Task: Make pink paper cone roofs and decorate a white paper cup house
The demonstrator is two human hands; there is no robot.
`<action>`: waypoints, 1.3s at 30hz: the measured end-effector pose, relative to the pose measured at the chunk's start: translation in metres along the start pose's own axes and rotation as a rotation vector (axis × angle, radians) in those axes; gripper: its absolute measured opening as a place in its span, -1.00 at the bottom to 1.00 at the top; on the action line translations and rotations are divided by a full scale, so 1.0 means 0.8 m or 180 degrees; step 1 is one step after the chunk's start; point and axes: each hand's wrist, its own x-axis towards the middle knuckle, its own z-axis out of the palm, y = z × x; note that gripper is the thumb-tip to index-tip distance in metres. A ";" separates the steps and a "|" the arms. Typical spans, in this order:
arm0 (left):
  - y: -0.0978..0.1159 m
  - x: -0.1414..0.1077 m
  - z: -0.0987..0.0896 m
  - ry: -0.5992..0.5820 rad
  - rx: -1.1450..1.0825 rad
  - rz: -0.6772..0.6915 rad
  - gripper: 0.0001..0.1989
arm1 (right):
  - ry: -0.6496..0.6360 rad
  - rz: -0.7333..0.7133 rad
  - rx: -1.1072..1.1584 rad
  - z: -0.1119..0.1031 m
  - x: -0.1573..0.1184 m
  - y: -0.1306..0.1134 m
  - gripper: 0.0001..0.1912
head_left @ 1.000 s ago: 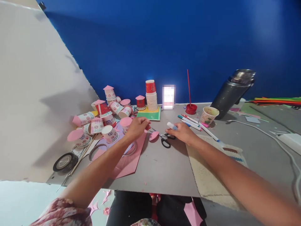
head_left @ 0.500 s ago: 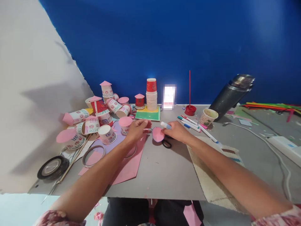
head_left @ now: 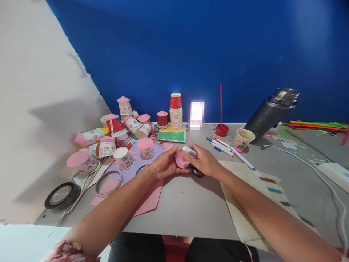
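Head view: the left hand (head_left: pixel 165 164) holds the disc (head_left: pixel 180 159) at its three o'clock, fingers curved round it. The right hand (head_left: pixel 206 162) grips the tube (head_left: pixel 191 151), whose long axis points to ten o'clock, beside the disc's one-o'clock edge.

"What clothing shows?"
"A floral sleeve (head_left: pixel 69 251), mottled in dark red, pink and white, bunched at its edge."
"And lower down?"
"Black trousers (head_left: pixel 137 248), the fabric plain where it shows."
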 end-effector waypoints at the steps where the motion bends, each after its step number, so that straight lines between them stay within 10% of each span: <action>1: 0.000 0.001 0.000 0.0080 -0.0082 0.0114 -0.64 | 0.0110 -0.0105 0.0005 0.000 -0.002 -0.001 -0.67; 24: -0.028 0.001 0.020 0.0114 0.0454 0.1358 -0.51 | 0.1465 -0.1282 -0.2240 0.031 -0.010 -0.006 -0.76; 39: -0.031 -0.007 0.030 0.0196 0.0907 0.1603 -0.51 | 0.1575 -0.0647 -0.2135 0.033 -0.006 -0.007 -0.69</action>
